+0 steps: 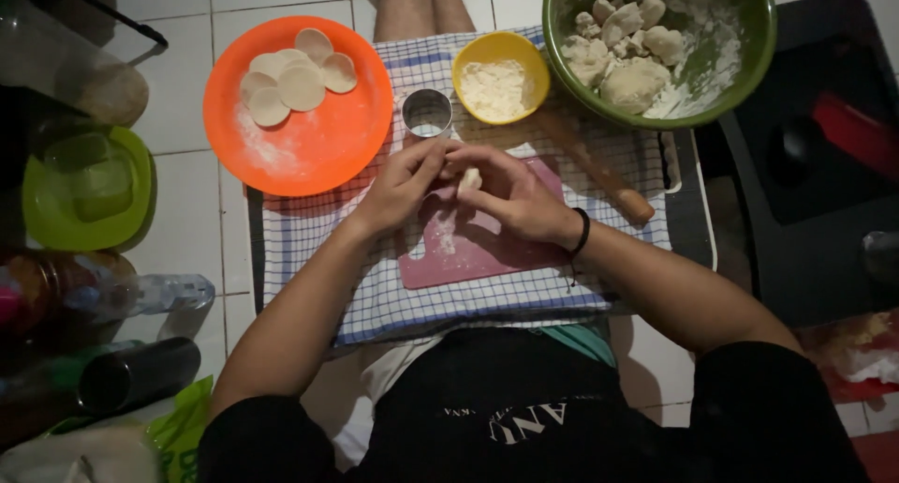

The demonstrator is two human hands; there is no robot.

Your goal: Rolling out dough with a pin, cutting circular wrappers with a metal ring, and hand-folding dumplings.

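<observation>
My left hand [405,181] and right hand [506,194] meet over the pink board [468,249], fingers pinched narrow around one small dough lump [469,178] held between them. The board's near half is bare; the checked cloth [309,249] under it has free margin on both sides. Just beyond my fingers stands one metal ring cutter [427,113]. The orange plate [318,150] holds about six dough rounds [300,85]. The yellow bowl [479,57] holds flour, the green bowl [749,61] dough pieces. One rolling pin [599,174] lies to the right.
</observation>
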